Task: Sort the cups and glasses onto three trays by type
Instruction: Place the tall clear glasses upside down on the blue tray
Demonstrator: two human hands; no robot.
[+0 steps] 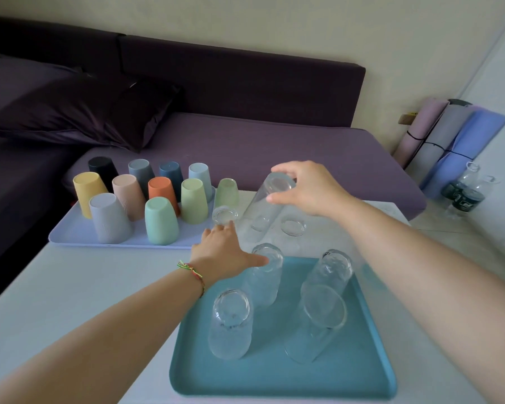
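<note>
Pinching the tall glass [267, 205] by its upturned base at twelve o'clock of the teal tray [274, 380], the right hand [309, 189] should lower it squarely, clear of neighbours; the left hand [225, 249] hovers spread at eleven.

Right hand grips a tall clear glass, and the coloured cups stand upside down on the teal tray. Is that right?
Not quite: in the head view the coloured cups stand upside down on the lavender tray; the teal tray holds clear glasses. The right hand does grip a tall clear glass.
</note>
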